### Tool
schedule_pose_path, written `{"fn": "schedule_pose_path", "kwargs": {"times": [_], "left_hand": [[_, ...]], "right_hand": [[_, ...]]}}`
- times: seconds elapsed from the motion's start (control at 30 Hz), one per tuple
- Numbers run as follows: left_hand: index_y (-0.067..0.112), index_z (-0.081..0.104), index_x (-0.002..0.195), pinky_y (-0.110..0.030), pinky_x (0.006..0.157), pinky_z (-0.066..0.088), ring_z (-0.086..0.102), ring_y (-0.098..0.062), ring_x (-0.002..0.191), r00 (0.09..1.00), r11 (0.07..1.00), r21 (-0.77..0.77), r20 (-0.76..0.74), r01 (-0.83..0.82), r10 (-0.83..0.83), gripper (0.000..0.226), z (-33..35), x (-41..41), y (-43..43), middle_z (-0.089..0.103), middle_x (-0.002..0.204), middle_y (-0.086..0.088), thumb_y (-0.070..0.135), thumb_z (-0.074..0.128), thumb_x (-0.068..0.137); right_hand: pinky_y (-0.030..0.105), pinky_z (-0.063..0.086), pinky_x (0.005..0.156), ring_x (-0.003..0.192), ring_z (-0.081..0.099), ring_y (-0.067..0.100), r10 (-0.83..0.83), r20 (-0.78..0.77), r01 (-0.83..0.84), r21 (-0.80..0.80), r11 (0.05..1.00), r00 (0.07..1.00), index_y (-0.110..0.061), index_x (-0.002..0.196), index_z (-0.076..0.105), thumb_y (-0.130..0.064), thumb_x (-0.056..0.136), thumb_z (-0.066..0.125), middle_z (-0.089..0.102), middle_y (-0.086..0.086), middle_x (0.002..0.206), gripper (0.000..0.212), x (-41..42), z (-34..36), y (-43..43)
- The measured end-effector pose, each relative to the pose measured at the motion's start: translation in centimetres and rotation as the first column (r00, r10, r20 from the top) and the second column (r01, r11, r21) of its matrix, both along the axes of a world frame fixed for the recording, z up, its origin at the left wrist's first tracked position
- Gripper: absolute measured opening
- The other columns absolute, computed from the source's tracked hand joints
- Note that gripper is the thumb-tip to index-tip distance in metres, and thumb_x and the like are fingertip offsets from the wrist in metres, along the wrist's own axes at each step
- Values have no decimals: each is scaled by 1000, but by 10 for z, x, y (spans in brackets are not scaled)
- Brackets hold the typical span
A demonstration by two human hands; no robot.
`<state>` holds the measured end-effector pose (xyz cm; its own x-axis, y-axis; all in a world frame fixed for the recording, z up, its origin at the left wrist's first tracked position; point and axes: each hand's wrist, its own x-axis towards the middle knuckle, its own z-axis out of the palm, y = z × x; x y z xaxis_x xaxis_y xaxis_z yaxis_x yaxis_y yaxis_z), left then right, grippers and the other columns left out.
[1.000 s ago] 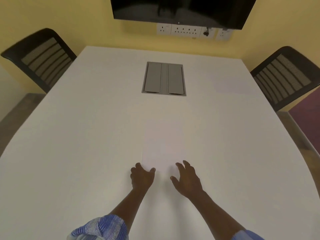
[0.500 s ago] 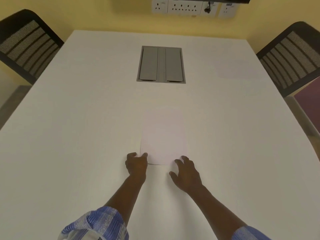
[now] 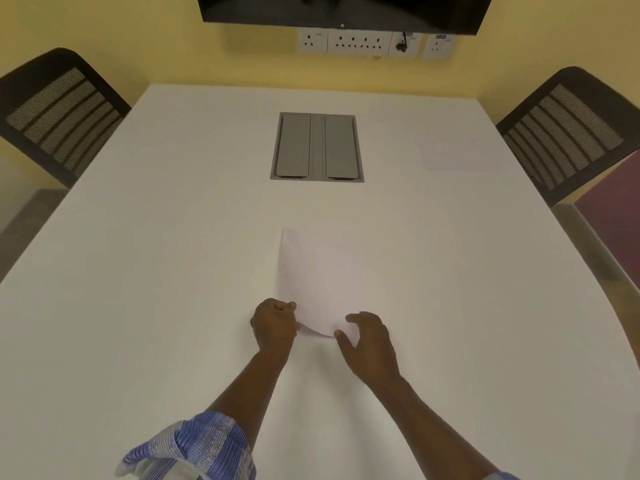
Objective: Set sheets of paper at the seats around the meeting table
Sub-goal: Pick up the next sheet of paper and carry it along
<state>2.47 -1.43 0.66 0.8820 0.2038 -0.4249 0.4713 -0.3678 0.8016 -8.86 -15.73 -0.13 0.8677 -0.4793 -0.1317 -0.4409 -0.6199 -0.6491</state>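
Note:
A white sheet of paper [image 3: 320,282] lies in the middle of the white meeting table [image 3: 138,271], its near edge curled up off the surface. My left hand [image 3: 275,327] is closed on the sheet's near left corner, pinching it. My right hand [image 3: 369,344] hovers at the near right corner with fingers spread, holding nothing. Another sheet [image 3: 453,154] lies faintly visible on the far right of the table, in front of the right chair [image 3: 568,133].
A black mesh chair [image 3: 59,116] stands at the far left. A grey cable hatch [image 3: 317,147] is set into the table's centre. A dark screen [image 3: 343,12] and wall sockets [image 3: 360,43] are on the yellow wall behind.
My left hand has closed on the sheet's near left corner and lifted the near edge, which now curls up. My right hand stays open beside it.

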Motion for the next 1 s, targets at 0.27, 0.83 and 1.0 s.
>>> {"fn": "schedule_pose_path", "kwargs": {"times": [0.27,0.83,1.0], "left_hand": [[9,60,82,-47,70,63,72,-31,55,999,999,40,33,7,-8,8,8,0,3,71,68,-8,7,63,90],[8,63,86,-25,52,53,69,-17,47,999,990,-136,39,-26,32,19,42,1,-7,74,66,-9,25,67,94],[11,67,88,-38,65,63,72,-20,52,998,940,-339,39,-25,41,15,74,-19,-15,71,55,3,26,71,92]], "right_hand": [[25,45,102,122,58,15,15,-9,-14,94,995,1000,-18,125,65,-36,90,73,63,-3,128,40,-20,22,10],[41,61,79,91,69,30,-347,-393,519,722,458,852,-7,103,67,-52,88,70,71,16,107,48,-14,50,10],[49,57,92,108,67,41,-289,-471,470,879,-76,834,1,116,61,-66,83,67,68,23,119,74,2,70,21]]}}
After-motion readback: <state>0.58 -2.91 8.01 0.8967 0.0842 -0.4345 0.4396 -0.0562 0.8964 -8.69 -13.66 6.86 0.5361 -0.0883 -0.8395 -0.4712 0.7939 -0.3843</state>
